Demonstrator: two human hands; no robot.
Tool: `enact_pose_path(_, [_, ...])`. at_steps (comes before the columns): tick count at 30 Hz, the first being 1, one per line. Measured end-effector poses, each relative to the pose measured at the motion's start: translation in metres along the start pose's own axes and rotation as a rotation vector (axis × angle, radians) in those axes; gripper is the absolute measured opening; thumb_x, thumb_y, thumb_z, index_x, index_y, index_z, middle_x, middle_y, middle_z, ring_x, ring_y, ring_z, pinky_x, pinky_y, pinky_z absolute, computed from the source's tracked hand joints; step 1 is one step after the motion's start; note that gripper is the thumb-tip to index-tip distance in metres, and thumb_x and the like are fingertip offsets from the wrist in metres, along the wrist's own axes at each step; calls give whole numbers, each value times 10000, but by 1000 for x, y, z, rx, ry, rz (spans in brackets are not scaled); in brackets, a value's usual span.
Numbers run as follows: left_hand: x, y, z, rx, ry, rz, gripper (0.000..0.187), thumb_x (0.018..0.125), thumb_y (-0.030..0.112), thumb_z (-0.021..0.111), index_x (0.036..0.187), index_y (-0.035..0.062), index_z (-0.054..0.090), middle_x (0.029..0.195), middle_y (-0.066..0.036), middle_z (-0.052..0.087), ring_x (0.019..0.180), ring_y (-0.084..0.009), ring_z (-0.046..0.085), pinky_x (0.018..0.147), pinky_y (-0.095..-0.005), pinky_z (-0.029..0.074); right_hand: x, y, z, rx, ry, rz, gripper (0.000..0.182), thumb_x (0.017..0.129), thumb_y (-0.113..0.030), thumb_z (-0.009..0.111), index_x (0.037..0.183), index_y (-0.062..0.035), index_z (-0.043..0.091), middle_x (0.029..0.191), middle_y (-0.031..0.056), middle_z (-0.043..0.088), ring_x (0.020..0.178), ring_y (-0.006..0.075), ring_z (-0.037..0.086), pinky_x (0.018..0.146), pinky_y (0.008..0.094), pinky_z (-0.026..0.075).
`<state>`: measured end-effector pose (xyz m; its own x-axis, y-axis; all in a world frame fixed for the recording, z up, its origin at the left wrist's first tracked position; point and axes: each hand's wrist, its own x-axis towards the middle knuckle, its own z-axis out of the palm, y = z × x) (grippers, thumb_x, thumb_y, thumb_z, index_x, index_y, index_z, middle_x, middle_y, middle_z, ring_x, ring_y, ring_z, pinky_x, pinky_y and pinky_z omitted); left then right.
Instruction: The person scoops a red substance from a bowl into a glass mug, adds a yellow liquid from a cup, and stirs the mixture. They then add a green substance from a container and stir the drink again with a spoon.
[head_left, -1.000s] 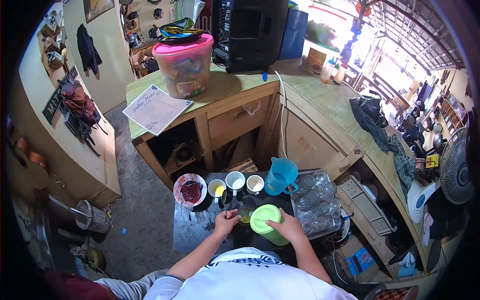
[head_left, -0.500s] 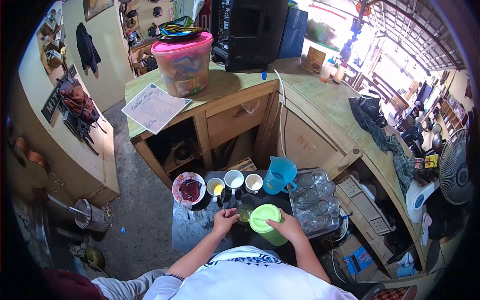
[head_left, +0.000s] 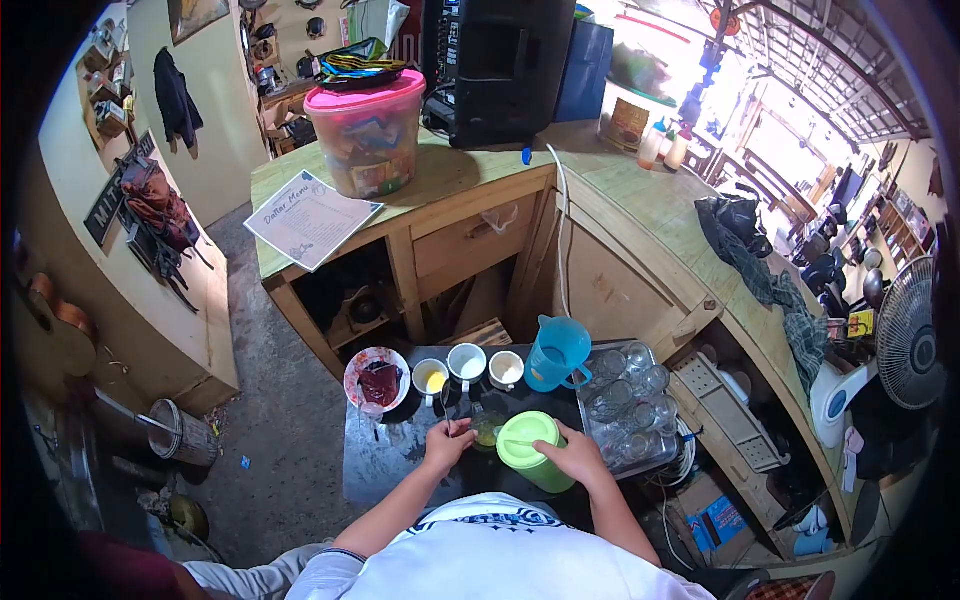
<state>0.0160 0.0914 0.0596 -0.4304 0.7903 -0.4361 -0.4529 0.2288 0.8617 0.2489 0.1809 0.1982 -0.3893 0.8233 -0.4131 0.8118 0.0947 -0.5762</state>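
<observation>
The hands' pose is showing no clear change. The right hand (head_left: pixel 577 457) is gripping the green lidded container (head_left: pixel 545 478) at the near side of the table (head_left: pixel 385 465), its thumb lying on the lid (head_left: pixel 522 436). The left hand (head_left: pixel 443 446) is pinching a spoon (head_left: pixel 446 404) in narrow fingers beside the glass mug (head_left: pixel 487 434); whether they are touching the mug, one cannot tell. White cups (head_left: pixel 467 361) are standing farther off, left of the blue pitcher (head_left: pixel 556 354).

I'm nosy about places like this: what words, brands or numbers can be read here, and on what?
"Daftar Menu": paper sheet on the counter; smaller lines unreadable.
"MIT": dark wall sign; the rest is unclear.
Too small or blurred: print on the white tub, blue-printed carton and white shirt.
</observation>
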Motion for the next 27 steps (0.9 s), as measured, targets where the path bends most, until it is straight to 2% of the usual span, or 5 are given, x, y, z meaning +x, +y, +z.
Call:
enact_pose_path(8, [-7,7,6,-1,1,27,396,761,-49,720,667,73,355,1182,-181,601,866,-172,628,678,-278,566,6,2,2,-6,-5,-5,880,713,-624,632,1367,-53,486,1128,281,626,1060,397,614,936,415,468])
enact_pose_path(10, [-8,10,9,0,48,-2,404,774,-84,697,668,89,347,1155,-156,601,749,-134,612,582,-245,529,5,0,0,-8,-5,-11,881,715,-625,629,1366,-50,486,1129,279,627,1059,394,615,936,415,468])
enact_pose_path(16, [-8,12,6,-2,14,-11,401,777,-72,702,666,91,352,1158,-141,603,775,-135,618,608,-245,543,-3,-18,0,-112,-86,-29,869,729,-644,606,1350,-45,503,1138,258,631,1062,374,620,937,418,466])
enact_pose_path(18, [-8,13,6,12,21,-21,403,776,-73,703,664,91,352,1154,-140,600,761,-134,615,599,-245,536,0,-12,6,-79,-104,-24,754,752,-605,621,1334,-133,541,1097,256,648,1034,395,627,924,417,473])
enact_pose_path(27, [-6,12,11,-55,50,-9,385,766,-98,695,715,81,358,1121,-168,596,655,-145,594,530,-256,493,-12,15,10,163,4,13,720,722,-567,676,1292,-137,586,1043,236,672,985,356,656,888,404,492])
